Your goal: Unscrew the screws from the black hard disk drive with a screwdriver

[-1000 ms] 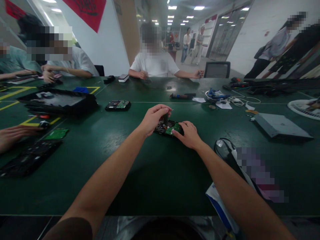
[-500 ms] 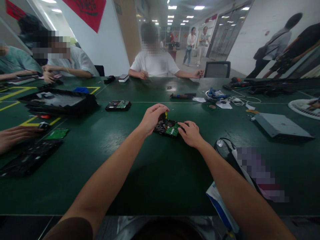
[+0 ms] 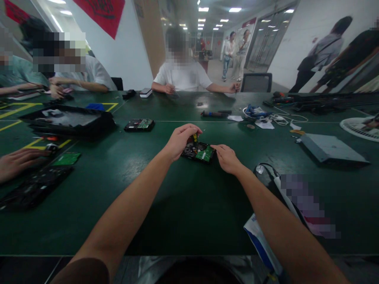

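Dark green tabletop (image 3: 142, 221), light seam lines running across it, seen from the head view.

Centre of table: black rectangular drive (image 3: 205, 154) with green circuit board on its upper face, lying flat, slightly skewed. Small white label on the board; print too small to read.

Left hand (image 3: 181, 141) at the drive's left end, fingers closed round a slim yellow-and-black tool (image 3: 195, 138), which stands upright over the drive; its tip is hidden. Right hand (image 3: 227, 157) at the right end, fingertips against the drive's edge; cannot tell whether it pinches or merely steadies. Hands apart, drive between them.

Far left of the drive: a second black drive with green board (image 3: 139, 125). Farther left, a shallow black plastic tray (image 3: 69, 118). Near left, a loose green circuit board (image 3: 67, 158) beside a flat black slab (image 3: 32, 187); another person's hand (image 3: 19, 162) near both.

Right: grey metal box (image 3: 334, 149), tilted to view. Near right, partly under the forearm, a white-and-blue packet (image 3: 260, 241); its lettering unreadable.

Far side: seated person in white T-shirt (image 3: 183, 77). Far left, red diamond-shaped paper (image 3: 102, 14) with bold black characters, too blurred to read.
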{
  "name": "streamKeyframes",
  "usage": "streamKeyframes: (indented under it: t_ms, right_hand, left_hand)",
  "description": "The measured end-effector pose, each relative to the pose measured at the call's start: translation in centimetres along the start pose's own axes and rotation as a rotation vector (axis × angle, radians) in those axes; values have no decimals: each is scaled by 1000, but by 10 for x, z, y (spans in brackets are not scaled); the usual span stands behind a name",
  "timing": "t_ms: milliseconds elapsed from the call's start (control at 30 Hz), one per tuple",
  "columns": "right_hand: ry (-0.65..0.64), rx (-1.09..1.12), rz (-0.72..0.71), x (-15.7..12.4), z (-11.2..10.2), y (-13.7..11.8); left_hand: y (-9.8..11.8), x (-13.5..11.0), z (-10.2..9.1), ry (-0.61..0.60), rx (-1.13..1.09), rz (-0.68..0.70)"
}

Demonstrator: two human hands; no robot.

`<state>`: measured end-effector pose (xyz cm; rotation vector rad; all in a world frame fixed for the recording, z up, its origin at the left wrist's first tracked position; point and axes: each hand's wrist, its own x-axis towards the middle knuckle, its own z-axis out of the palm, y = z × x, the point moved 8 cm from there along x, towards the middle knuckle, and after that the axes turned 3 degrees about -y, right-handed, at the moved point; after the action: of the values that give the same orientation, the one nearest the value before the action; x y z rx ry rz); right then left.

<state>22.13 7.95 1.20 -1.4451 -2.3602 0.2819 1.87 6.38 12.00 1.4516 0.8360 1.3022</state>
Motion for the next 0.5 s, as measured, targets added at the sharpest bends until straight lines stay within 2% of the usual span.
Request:
streamKeyframes:
  t_ms: [267,500]
  right_hand:
    - [56,-51,58,1,-6,15]
    - [64,-130,68,1,-11,9]
  left_hand:
    - [-2,0,1,-26,-54,-14]
    - [-2,0,1,-25,-45,-10]
